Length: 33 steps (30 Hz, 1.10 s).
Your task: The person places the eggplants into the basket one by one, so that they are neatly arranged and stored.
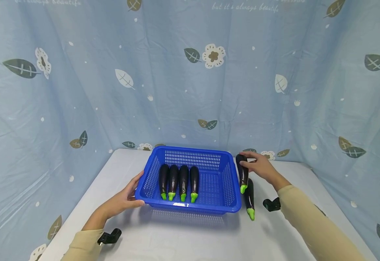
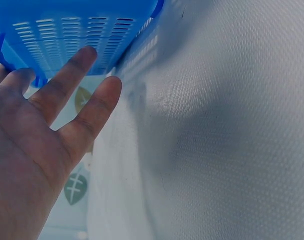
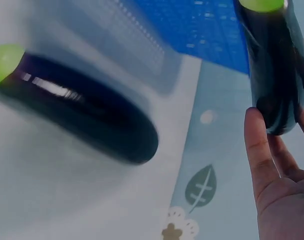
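A blue plastic basket (image 1: 190, 208) stands on the table, with several eggplants (image 1: 184, 183) side by side in its left half, green stems toward me. My left hand (image 1: 124, 197) is at the basket's left front corner, thumb near the front rim. In the left wrist view, its fairly straight fingers (image 2: 99, 107) reach toward the slotted wall. My right hand (image 1: 260, 166) pinches the thick end of another eggplant (image 1: 243, 175), held just outside the basket's right rim, stem down toward me. Below it, one more eggplant (image 3: 87, 107) lies on the table.
The white table (image 1: 183, 243) runs up to a blue patterned curtain (image 1: 176, 90) at the back and sides. Black wrist devices (image 1: 109, 236) show below both hands. The basket's right half shows its bare slotted floor.
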{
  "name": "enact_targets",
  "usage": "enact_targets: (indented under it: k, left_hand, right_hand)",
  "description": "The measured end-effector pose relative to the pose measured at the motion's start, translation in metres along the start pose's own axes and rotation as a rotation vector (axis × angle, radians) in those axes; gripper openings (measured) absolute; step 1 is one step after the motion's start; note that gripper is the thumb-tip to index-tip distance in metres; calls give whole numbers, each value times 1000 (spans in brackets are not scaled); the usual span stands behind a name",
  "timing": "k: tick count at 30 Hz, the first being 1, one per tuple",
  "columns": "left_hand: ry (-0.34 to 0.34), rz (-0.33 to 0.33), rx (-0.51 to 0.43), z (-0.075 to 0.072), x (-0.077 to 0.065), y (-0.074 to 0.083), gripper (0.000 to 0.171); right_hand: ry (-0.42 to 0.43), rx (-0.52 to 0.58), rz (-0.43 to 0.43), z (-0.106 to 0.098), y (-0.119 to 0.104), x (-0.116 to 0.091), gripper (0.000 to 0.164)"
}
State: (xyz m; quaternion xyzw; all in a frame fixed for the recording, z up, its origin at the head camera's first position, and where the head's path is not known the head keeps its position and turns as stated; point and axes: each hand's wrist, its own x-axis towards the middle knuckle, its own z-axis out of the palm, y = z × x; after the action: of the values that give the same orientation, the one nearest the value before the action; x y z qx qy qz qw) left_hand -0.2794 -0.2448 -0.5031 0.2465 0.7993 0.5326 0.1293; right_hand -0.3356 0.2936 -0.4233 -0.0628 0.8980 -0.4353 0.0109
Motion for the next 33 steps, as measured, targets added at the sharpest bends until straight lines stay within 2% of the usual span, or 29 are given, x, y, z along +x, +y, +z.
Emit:
enact_targets:
  k: [8, 18, 25, 33]
  left_hand:
    - [-13, -5, -31, 0, -1, 2, 102]
    - [1, 0, 6, -1, -1, 0, 101]
    - [-3, 2, -12, -1, -1, 0, 101]
    - [-4, 4, -24, -1, -1, 0, 101]
  right_hand:
    - [-24, 32, -32, 10, -16, 7, 57]
    - [-39, 78, -31, 23, -27, 17, 57]
    - [-47, 101, -37, 38, -37, 22, 53]
    - [-81, 121, -88, 52, -50, 25, 53]
